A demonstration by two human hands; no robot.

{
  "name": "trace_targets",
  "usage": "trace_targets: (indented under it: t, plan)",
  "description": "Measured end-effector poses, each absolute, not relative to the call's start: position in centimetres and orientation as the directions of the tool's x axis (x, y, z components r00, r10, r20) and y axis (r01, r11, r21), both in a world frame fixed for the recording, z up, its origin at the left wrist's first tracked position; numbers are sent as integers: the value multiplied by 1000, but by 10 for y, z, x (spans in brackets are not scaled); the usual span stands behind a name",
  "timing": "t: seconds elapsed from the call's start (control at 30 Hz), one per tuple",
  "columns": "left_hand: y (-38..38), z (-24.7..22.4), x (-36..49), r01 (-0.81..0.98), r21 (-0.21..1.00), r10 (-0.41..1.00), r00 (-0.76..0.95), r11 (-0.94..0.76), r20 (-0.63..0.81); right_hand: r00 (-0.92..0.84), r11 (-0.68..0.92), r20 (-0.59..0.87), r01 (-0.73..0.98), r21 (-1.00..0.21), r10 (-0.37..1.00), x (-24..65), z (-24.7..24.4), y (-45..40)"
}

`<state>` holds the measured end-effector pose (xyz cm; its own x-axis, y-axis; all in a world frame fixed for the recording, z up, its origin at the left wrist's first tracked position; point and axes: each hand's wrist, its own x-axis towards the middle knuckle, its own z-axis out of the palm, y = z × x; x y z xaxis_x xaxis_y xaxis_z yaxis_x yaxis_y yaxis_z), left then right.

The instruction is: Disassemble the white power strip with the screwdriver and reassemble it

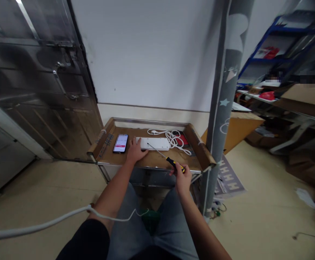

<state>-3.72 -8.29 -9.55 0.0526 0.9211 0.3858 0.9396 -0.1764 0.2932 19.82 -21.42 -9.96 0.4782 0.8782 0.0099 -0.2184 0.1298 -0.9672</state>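
A long white power strip lies on the cardboard-lined table, its plain side with small holes facing up. My left hand grips its left end, fingers over the far edge and thumb along the near side. In my right hand is a screwdriver with a black and yellow handle. Its thin shaft slants up and left, with the tip over the strip's face; whether it touches a screw is too small to tell. The strip's white cord lies in loose coils at its right end.
A lit phone lies left of my left hand. Raised cardboard-wrapped sides border the small table. A red and black item sits under the cord. At the right stands a grey pipe. A white cable crosses my left forearm.
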Motion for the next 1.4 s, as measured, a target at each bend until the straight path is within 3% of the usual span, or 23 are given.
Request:
trace_targets:
  t: [1.0, 1.4]
  plan:
    - [-81, -99, -36, 925, 322, 905, 47, -199, 423, 451, 22, -163, -378, -926, 878, 202, -106, -218]
    - [-94, -76, -34, 853, 314, 846, 237, -417, 478, 431, 1, -206, -433, -901, 879, 199, -108, -220]
